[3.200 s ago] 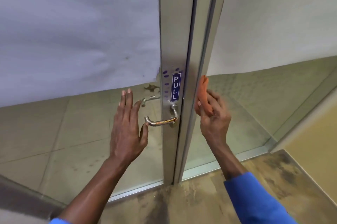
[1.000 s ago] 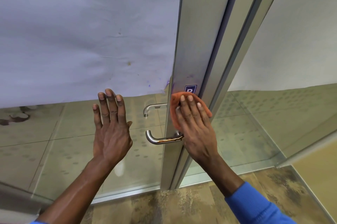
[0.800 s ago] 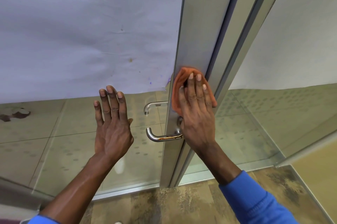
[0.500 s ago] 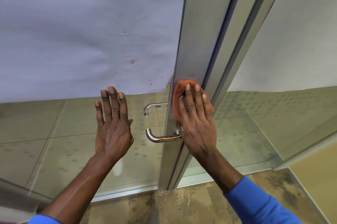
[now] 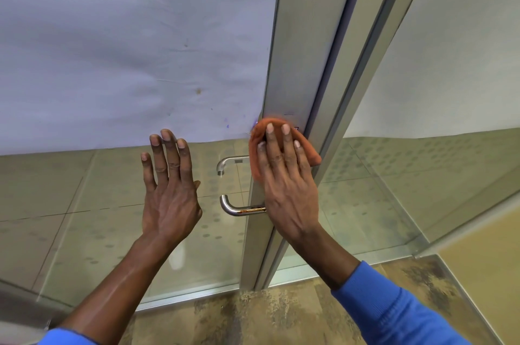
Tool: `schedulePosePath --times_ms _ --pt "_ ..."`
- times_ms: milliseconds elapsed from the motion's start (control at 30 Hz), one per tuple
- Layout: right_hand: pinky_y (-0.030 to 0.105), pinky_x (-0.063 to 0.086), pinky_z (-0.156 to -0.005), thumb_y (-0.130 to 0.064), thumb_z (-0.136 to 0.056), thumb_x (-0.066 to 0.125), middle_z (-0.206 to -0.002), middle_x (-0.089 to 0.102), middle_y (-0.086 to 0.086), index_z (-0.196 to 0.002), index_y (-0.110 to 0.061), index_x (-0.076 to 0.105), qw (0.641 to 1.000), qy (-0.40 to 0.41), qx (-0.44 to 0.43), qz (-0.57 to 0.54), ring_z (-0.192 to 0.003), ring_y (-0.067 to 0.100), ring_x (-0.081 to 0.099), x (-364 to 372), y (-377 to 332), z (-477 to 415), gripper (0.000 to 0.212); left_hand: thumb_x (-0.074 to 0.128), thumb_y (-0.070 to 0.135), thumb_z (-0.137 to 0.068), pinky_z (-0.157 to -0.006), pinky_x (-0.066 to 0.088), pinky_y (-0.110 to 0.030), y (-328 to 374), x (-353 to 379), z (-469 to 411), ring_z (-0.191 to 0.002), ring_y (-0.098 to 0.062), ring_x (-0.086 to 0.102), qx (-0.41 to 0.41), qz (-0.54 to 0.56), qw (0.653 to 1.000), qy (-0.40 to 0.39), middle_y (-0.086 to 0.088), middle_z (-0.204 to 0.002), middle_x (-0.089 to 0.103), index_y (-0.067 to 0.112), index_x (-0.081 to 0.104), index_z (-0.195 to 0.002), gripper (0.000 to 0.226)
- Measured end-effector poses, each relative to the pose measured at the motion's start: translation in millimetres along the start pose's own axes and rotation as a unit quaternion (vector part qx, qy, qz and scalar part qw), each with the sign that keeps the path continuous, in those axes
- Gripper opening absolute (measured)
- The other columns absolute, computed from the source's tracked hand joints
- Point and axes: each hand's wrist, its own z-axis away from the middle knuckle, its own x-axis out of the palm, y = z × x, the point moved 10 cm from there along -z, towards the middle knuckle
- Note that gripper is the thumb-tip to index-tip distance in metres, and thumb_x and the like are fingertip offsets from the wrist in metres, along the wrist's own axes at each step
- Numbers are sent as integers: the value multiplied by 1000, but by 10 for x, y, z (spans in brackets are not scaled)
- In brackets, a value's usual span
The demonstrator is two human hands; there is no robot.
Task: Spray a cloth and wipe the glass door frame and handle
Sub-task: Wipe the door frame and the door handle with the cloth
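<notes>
An upright aluminium door frame (image 5: 298, 43) runs down the middle of the view. My right hand (image 5: 287, 187) presses an orange cloth (image 5: 260, 131) flat against the frame, just above the steel lever handle (image 5: 233, 208). The cloth covers the blue PULL sticker. The handle shows a rusty streak near its base. My left hand (image 5: 168, 190) lies flat with fingers spread on the glass pane (image 5: 84, 204), left of the handle, holding nothing. A second handle (image 5: 228, 162) shows through the glass on the far side.
White paper (image 5: 126, 49) covers the upper glass on the left, and more white covering (image 5: 450, 49) sits behind the right pane. A stained brown floor (image 5: 267, 313) lies below. A tan wall (image 5: 484, 254) stands at the right edge.
My right hand with the cloth slid from the frame's edge onto its face, rubbed up over the PULL sticker, then came back down slightly. My left hand stayed flat on the glass.
</notes>
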Motion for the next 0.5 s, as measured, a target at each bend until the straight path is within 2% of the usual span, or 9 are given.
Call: schedulePosePath --times_ms 100,233,300,367,433,500 --pt "57 13 -137 -10 -112 28 -183 -4 16 -173 -5 12 999 6 32 -10 -169 41 -6 -12 -1 -126 63 79 10 -94 -140 -17 -54 -7 18 12 -173 -42 -25 0 -2 1000 1 -23 -185 -27 -1 -11 -177 123" --pt "57 23 -135 -8 -107 45 -182 -4 17 -173 -5 9 999 -31 41 -7 -168 42 -1 171 -71 84 75 71 10 -100 -140 -17 -54 -12 21 14 -173 -42 -26 1 -11 1000 1 -23 -185 -27 0 -12 -177 114" --pt "57 27 -133 -10 -105 44 -181 1 17 -172 -5 15 998 -61 20 0 -167 41 6 265 -119 271 74 59 12 -103 -140 -17 -54 -2 14 16 -173 -41 -26 7 -13 1000 1 -23 -185 -27 1 -12 -177 104" --pt "57 34 -130 -10 -103 34 -180 11 16 -170 -5 23 997 -71 15 2 -166 41 14 267 -113 341 68 55 21 -102 -140 -17 -54 2 10 13 -173 -41 -26 10 -14 1000 -2 -23 -185 -27 1 -12 -177 103" --pt "58 38 -128 -10 -103 29 -179 16 17 -169 -4 26 997 -63 33 -1 -165 42 17 213 -67 282 66 60 14 -102 -140 -18 -54 2 6 12 -173 -42 -26 9 -11 1000 0 -23 -185 -27 1 -13 -177 106" --pt "57 34 -130 -9 -103 28 -179 16 19 -170 -4 27 997 -37 60 -3 -165 43 15 105 6 138 67 72 11 -98 -140 -18 -54 -1 6 23 -173 -42 -26 4 -8 1000 5 -24 -185 -27 0 -12 -177 116"
